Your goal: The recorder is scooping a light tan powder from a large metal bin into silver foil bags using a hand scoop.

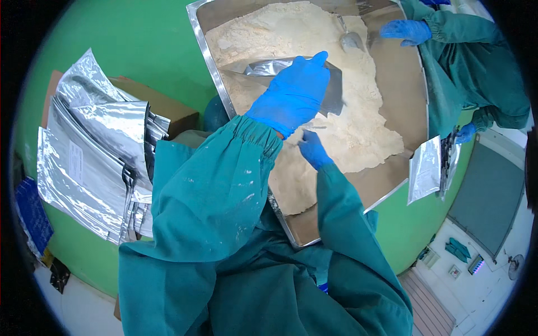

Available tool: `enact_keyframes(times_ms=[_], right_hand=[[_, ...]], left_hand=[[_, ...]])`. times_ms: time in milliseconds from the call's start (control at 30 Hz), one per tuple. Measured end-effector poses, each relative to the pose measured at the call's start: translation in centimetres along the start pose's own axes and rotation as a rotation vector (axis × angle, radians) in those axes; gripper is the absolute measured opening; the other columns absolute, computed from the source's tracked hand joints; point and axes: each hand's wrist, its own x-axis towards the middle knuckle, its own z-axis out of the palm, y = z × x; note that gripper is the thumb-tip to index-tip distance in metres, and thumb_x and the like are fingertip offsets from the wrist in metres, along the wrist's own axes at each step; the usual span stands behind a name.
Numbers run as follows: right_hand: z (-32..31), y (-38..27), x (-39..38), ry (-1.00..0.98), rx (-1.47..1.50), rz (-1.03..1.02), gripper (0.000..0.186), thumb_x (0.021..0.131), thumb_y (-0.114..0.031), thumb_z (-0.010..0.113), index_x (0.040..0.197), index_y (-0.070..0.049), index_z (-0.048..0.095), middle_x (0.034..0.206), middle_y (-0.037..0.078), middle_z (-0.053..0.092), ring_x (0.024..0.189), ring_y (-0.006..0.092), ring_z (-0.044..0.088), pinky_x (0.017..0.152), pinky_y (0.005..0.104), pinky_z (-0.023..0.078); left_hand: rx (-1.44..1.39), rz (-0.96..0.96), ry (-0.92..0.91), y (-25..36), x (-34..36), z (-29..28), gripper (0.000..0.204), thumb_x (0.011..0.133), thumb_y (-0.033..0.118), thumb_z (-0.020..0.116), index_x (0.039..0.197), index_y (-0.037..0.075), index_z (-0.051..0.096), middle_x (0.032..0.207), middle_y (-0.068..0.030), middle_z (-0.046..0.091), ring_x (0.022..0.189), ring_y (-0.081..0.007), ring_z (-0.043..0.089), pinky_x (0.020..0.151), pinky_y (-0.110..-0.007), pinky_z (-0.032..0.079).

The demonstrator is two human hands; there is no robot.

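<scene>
A silver foil bag (335,92) lies tilted over the pale powder (280,28) in a metal tray (208,59). My left hand (294,92), in a blue glove, is closed on the bag from above and covers its middle. Closer to me, my right hand (314,150), also blue-gloved, is low over the powder with its fingers curled. A small greyish edge shows just beyond those fingers, but what they grip is mostly hidden. A metal scoop (352,40) rests in the powder toward the far side.
At the left, a cardboard box (159,103) has a stack of silver foil bags (84,162) over it. Across the tray's right side stands a co-worker in green; one blue-gloved hand (408,32) is over the tray, the other by more foil bags (426,168). The floor (145,33) is green.
</scene>
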Motion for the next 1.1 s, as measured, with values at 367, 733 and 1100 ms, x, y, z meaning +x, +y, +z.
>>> enact_keyframes(times_ms=[367, 733, 1100], right_hand=[[-22.2, -15.4, -14.9, 0.128, -0.246, -0.107, 0.037, 0.077, -0.003, 0.05, 0.112, 0.001, 0.06, 0.095, 0.018, 0.066, 0.083, 0.0242, 0.063, 0.075, 0.0356, 0.048], [-15.6, -24.9, -10.3, 0.675, -1.161, -0.087, 0.029, 0.084, -0.015, 0.054, 0.111, -0.007, 0.06, 0.076, 0.013, 0.063, 0.066, 0.0329, 0.062, 0.057, 0.0454, 0.048], [-17.1, 1.8, -8.4, 0.347, -0.851, 0.185, 0.034, 0.082, -0.03, 0.054, 0.112, -0.016, 0.063, 0.105, 0.013, 0.065, 0.097, 0.0317, 0.062, 0.083, 0.0447, 0.047]], left_hand=[[-0.004, -0.018, -0.054, 1.0, -0.6, 2.7, 0.02, 0.081, 0.004, 0.051, 0.1, 0.0, 0.058, 0.137, -0.0131, 0.041, 0.094, -0.0329, 0.054, 0.078, -0.042, 0.05], [-0.021, -0.1, -0.149, 2.9, 0.3, 2.3, 0.034, 0.075, -0.001, 0.053, 0.109, -0.004, 0.054, 0.137, -0.0215, 0.038, 0.097, -0.0377, 0.054, 0.084, -0.045, 0.048], [-0.109, -0.13, -0.105, 1.3, 0.6, 1.9, 0.046, 0.073, -0.002, 0.051, 0.119, -0.005, 0.05, 0.136, -0.022, 0.042, 0.106, -0.0381, 0.052, 0.094, -0.044, 0.043]])
